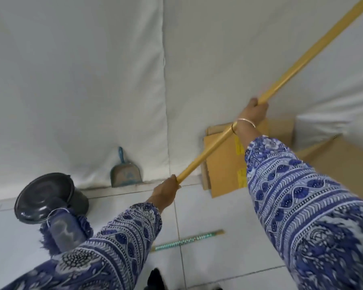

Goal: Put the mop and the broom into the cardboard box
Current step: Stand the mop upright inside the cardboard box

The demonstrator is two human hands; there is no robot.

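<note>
Both my hands grip the long yellow mop handle (306,57), which slants from the top right down to the lower left. My right hand (255,113) holds it higher up and my left hand (166,192) holds it lower down. Below my left hand the pole is hidden by my sleeve. The blue fringed mop head (65,230) shows at the lower left, just above the floor. The open cardboard box (335,153) stands at the right, under my right forearm, with its flaps (222,164) spread toward the wall. A teal-wrapped stick (189,240), apparently the broom's handle, lies on the tiles.
A dark round bin (46,197) lies tipped on its side behind the mop head. A blue dustpan (125,172) leans against the white cloth-covered wall (92,80). The floor is white tile (218,216).
</note>
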